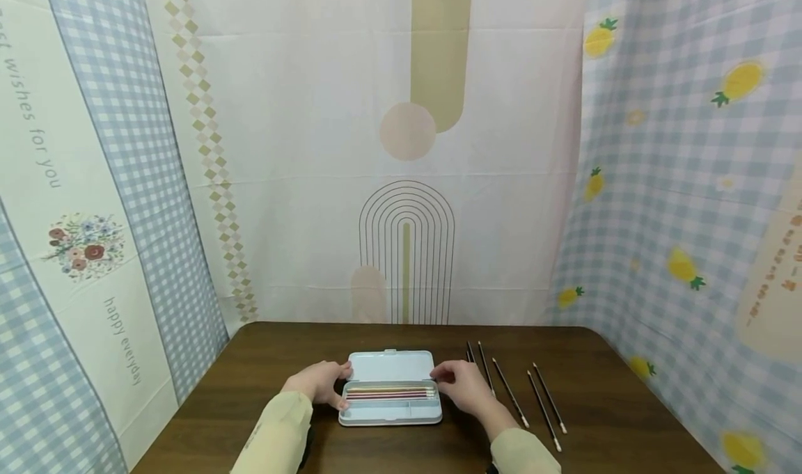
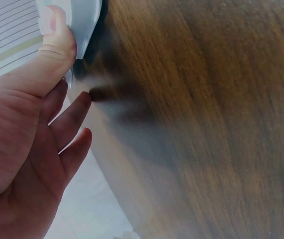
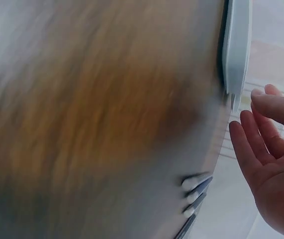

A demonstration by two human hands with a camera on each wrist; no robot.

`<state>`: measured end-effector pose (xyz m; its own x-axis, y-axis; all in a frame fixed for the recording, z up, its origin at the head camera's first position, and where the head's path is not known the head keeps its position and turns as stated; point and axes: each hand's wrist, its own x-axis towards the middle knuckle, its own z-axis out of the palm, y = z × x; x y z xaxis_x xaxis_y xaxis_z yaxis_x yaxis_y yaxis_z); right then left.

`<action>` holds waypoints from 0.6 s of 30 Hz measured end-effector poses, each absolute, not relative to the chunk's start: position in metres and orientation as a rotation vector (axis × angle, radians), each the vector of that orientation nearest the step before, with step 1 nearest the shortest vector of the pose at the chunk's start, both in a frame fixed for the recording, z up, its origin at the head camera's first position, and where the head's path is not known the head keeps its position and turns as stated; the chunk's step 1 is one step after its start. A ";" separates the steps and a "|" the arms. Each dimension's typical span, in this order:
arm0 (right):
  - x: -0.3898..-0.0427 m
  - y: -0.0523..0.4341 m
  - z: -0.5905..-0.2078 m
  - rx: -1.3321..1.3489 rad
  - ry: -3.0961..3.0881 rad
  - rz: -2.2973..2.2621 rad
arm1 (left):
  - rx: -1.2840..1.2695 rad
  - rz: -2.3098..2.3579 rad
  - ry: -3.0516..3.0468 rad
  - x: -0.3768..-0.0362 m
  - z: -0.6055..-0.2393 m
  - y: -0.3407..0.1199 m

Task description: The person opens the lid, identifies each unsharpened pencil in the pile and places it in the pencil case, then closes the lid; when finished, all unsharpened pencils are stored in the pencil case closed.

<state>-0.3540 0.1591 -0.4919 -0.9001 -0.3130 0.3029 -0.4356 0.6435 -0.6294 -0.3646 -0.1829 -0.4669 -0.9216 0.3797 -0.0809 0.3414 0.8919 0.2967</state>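
A pale blue pencil case (image 1: pixel 390 420) lies opened on the table, its lid (image 1: pixel 391 367) folded back away from the person. Several red and yellowish pencils (image 1: pixel 388 393) lie side by side in its rear compartment. At the case's left end, my left hand (image 1: pixel 318 383) grips it, thumb (image 2: pixel 57 37) on the tray's rim and a fingertip by the lid. My right hand (image 1: pixel 464 385) is at the right end, fingertips by the lid's corner. In the right wrist view its fingers (image 3: pixel 246 144) are loosely bent and hold nothing.
Several slim dark pencils (image 1: pixel 544 406) with white ends lie spread on the brown wooden table (image 1: pixel 601 383), right of the right hand. Patterned cloths (image 1: pixel 301 112) hang behind the table and on both sides.
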 end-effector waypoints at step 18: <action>-0.342 0.199 -0.493 0.365 -2.686 1.175 | 0.546 0.418 2.928 -0.351 -0.454 -0.179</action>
<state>-0.3424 0.1988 -0.4932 -0.9522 -0.1487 0.2670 -0.2970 0.6560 -0.6939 -0.3507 -0.1792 -0.4540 -0.9255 0.3702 -0.0801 0.3330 0.8960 0.2938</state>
